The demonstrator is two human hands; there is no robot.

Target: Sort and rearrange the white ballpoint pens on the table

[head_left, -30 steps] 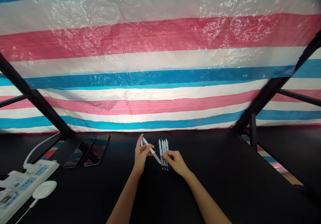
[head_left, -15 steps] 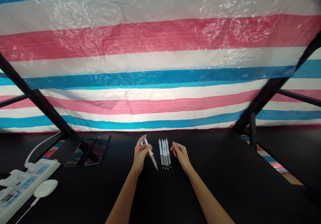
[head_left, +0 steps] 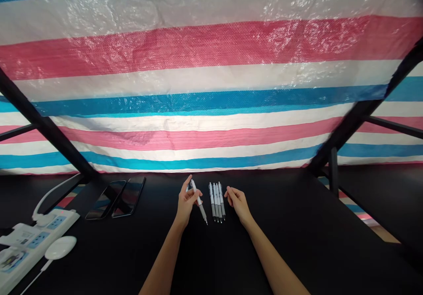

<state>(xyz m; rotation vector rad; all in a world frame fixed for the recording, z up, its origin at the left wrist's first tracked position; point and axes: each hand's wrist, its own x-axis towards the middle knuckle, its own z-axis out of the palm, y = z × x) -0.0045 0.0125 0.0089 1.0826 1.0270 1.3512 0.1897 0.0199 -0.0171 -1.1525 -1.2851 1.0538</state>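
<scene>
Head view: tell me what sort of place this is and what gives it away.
Probably a makeshift workstation: a black tabletop bearing a row of pens, striped plastic sheeting hung beyond it, and a power strip at the picture's left.

Held pen (head_left: 201,209): white-grey, slanted | four pens (head_left: 218,202): white-grey, lying side by side

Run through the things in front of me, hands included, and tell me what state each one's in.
Left hand: closed around a pen
Held pen: slanted, lower end free
Right hand: fingers curled, beside the row
Four pens: lying side by side
Left phone: flat, screen dark
Right phone: flat, screen dark
Power strip: plugs inserted
White puck: lying down, cable attached
</scene>
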